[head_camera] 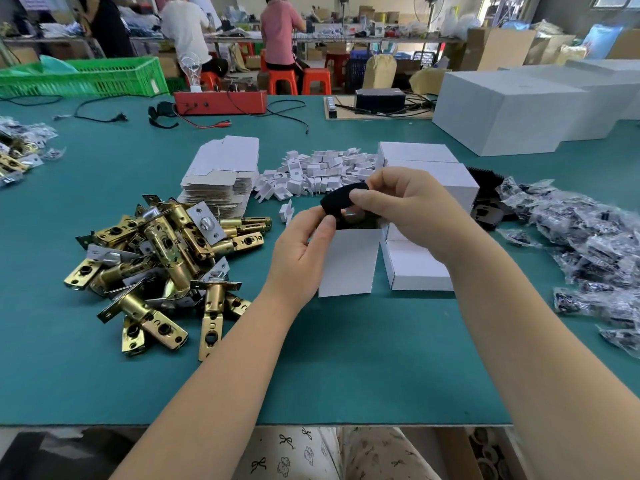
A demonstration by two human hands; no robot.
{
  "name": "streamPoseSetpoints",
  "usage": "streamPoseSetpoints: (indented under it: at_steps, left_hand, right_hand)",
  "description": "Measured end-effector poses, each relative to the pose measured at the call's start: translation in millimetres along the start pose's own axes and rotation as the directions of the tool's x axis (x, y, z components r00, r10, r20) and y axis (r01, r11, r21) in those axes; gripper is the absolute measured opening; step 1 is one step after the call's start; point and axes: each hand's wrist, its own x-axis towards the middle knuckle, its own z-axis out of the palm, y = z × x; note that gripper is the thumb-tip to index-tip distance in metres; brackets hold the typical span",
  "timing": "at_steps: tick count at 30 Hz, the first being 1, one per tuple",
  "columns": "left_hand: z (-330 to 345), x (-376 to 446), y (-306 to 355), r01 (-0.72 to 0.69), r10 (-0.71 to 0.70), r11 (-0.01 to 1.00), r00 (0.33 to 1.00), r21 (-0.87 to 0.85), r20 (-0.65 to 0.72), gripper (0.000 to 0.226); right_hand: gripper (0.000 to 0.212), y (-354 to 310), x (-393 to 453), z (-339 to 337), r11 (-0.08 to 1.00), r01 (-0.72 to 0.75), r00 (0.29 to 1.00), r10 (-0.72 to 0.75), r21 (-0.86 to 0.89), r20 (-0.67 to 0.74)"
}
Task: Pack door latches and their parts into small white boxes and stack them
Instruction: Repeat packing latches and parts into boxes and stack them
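Note:
Both hands pinch a small black ribbed part (337, 199) above an open small white box (349, 261). My left hand (301, 251) grips its lower left end. My right hand (412, 209) holds its right end between thumb and fingers. A pile of brass door latches (162, 258) lies to the left. Closed white boxes (419, 265) sit right of the open one, and more (429, 164) stand stacked behind my right hand.
Flat box blanks (221, 174) and a heap of white card inserts (318, 171) lie behind the hands. Bagged black parts (588, 244) spread along the right. Large white cartons (509, 109), a red device (221, 102) and a green crate (86, 77) stand at the back.

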Motion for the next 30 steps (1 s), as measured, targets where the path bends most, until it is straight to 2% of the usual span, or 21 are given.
streamPoseSetpoints:
  at_steps: [2, 4, 5, 9, 14, 17, 19, 22, 24, 30]
  left_hand:
    - [1.1, 0.3, -0.5, -0.001, 0.001, 1.000, 1.000, 0.007, -0.020, 0.020]
    - [1.3, 0.1, -0.2, -0.001, 0.001, 1.000, 1.000, 0.006, -0.010, 0.018]
    - [0.9, -0.3, 0.3, 0.000, 0.000, 1.000, 1.000, 0.004, 0.003, 0.020]
    - [-2.2, -0.9, 1.2, 0.027, -0.026, 1.000, 0.996, -0.008, 0.084, 0.027]
    - [-4.6, -1.6, -1.1, 0.076, -0.071, 0.997, 0.990, -0.034, 0.120, 0.031]
    - [-4.7, -0.4, -1.4, 0.093, -0.086, 0.995, 0.988, -0.048, 0.130, 0.030]
    - [-4.6, 0.0, -1.5, 0.098, -0.092, 0.994, 0.987, -0.044, 0.132, 0.028]
    - [-4.8, 0.5, -2.1, 0.098, -0.094, 0.995, 0.987, -0.023, 0.127, 0.029]
    - [-4.7, 1.1, -2.6, 0.106, -0.101, 0.994, 0.986, -0.028, 0.132, 0.030]
    - [-3.2, 0.6, -4.6, 0.119, -0.115, 0.993, 0.985, -0.027, 0.126, 0.035]
  right_hand:
    - [0.027, 2.4, 1.3, -0.6, 0.988, 0.034, 0.998, -0.042, -0.152, -0.051]
    - [0.019, 4.8, 2.9, -1.6, 0.976, 0.065, 0.990, -0.089, -0.208, -0.110]
    - [0.015, 6.0, 3.0, -1.9, 0.981, 0.068, 0.989, -0.091, -0.181, -0.118]
    - [0.025, 9.5, -0.4, 1.0, 0.991, 0.114, 0.989, -0.121, -0.076, -0.088]
    - [0.028, 14.6, -9.0, 5.7, 0.983, 0.174, 0.982, -0.177, -0.051, -0.067]
    - [0.031, 19.2, -15.0, 5.8, 0.980, 0.190, 0.973, -0.196, -0.064, -0.122]
    - [0.031, 22.4, -16.5, 7.4, 0.984, 0.178, 0.969, -0.179, -0.022, -0.168]
    - [0.029, 23.9, -15.9, 10.9, 0.977, 0.135, 0.971, -0.098, 0.163, -0.216]
    - [0.028, 24.9, -14.9, 13.4, 0.971, 0.109, 0.971, -0.058, 0.214, -0.231]
    - [0.029, 29.5, -13.9, 16.6, 0.993, 0.121, 0.958, -0.117, -0.002, -0.261]
